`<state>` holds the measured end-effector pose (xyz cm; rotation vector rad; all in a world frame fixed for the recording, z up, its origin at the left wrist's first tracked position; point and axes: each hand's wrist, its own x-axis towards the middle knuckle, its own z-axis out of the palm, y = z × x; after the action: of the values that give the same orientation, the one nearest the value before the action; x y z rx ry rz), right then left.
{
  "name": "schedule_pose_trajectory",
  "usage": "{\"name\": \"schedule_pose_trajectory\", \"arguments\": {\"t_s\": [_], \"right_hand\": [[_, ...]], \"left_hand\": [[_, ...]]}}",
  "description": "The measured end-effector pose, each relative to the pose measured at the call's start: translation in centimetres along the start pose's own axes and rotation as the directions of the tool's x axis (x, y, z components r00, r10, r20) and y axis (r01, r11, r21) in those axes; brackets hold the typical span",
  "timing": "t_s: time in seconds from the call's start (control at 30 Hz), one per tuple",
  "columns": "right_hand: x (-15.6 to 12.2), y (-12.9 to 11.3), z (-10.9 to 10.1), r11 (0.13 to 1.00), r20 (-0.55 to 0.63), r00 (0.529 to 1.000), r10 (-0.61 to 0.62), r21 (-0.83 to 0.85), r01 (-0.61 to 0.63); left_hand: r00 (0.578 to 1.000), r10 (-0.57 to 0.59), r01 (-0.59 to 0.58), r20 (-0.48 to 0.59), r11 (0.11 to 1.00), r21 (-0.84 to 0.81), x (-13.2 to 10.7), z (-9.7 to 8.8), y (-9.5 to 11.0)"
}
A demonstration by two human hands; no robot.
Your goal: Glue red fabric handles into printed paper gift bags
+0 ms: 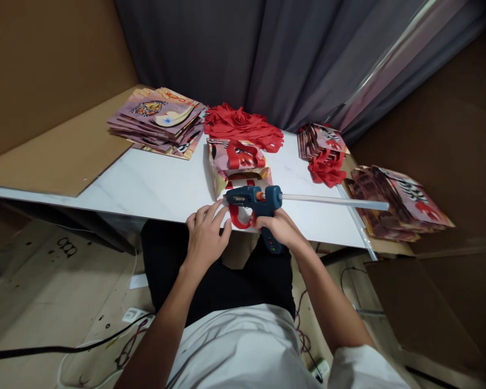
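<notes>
Blue glue gun [254, 200] sits in the right hand [281, 227], fingers wrapped tight round its handle, tip pointing left. Long white glue stick [332, 200] pokes out the back twd the right, over the table edge. Left hand [206, 235] is at the near edge of the white table [154, 186], fingers loose & a bit spread, tips touching the red ribbon handle [240, 219] just by the gun tip; can't tell if it pinches it. Paper bag [237, 165] w/ pink & red print stands right behind the gun, near the front edge, another red handle on top.

Writing: top sheet of the flat stack [160, 121] at back left has orange letters, upside down, too blurry to read. No brand seen on the gun.

Room: bare table on the left betw the stack & the bag. Brown board [60, 151] lies under the table's left end. Right side is crowded: small pile of bags w/ red handles [323, 151], then a bigger pile [397, 202] past the right edge, under the stick's end. Heap of red ribbon strips [241, 124] is behind the bag, by the grey curtain [287, 59]. Black cable [65, 348] runs on the floor, low left
</notes>
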<state>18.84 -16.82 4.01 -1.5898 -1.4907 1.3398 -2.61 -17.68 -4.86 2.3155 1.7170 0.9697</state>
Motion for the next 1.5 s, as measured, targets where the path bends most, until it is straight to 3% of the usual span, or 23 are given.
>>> {"name": "schedule_pose_trajectory", "arguments": {"t_s": [0.37, 0.8, 1.33, 1.5], "right_hand": [[-0.1, 0.4, -0.4, 1.0, -0.059, 0.998, -0.009, 0.012, 0.009], [-1.0, 1.4, -3.1, 0.994, -0.156, 0.983, 0.096, -0.027, -0.102], [-2.6, 1.2, -5.5, 0.983, -0.269, 0.954, 0.13, -0.092, -0.16], [-2.7, 1.3, -5.7, 0.987, -0.284, 0.954, 0.097, -0.097, -0.129]], "left_hand": [[0.999, -0.023, 0.023, 0.045, 1.0, -0.005, 0.1, -0.3, 0.5], [1.0, -0.004, 0.004, 0.015, 0.999, 0.033, 0.0, 0.1, 0.2], [1.0, 0.004, -0.004, -0.01, 0.999, 0.052, -0.1, 0.4, 0.1], [1.0, 0.016, -0.015, -0.014, 0.999, 0.052, 0.0, 0.4, 0.0]]}}
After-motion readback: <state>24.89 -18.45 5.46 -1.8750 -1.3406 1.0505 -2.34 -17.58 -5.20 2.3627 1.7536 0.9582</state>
